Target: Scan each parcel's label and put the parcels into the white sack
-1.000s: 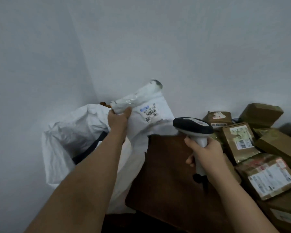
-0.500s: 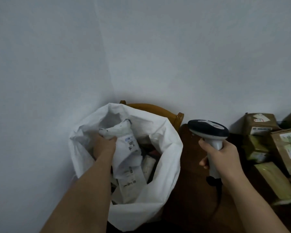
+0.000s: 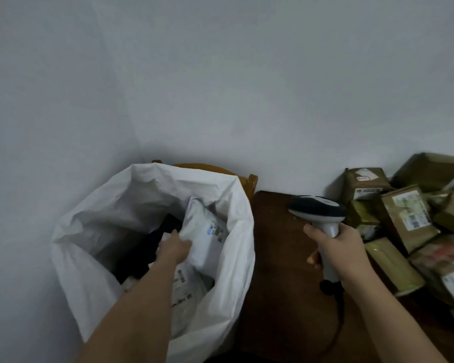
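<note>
The person's left hand (image 3: pixel 174 248) reaches down inside the mouth of the white sack (image 3: pixel 228 279), its fingers against the lower left corner of a white mailer parcel (image 3: pixel 203 239) that leans on the sack's wall on the side toward the right hand; whether those fingers pinch the mailer or only rest against it cannot be told, since the back of the hand hides them. The mailer's label (image 3: pixel 216 231) faces up and away from that hand, which suggests it was held so for scanning and is now being lowered among the other white parcels (image 3: pixel 185 284) lying just beneath the forearm. The sack stands open against a wooden chair (image 3: pixel 249 180) beyond the left hand, probably so one hand alone can drop things in. The right hand (image 3: pixel 336 248) is wrapped round the grip of the barcode scanner (image 3: pixel 316 209), head raised and pointing roughly toward the sack, its cable (image 3: pixel 337 334) trailing down below the wrist; keeping it in hand likely saves time between parcels. It hovers over the dark wooden table (image 3: pixel 278 258) that lies between the two hands. To the outer side of the right hand sits a heap of brown taped parcels (image 3: pixel 406 221), labels mostly upward, close enough to pick from next. Judging by that heap, much of the work remains.
</note>
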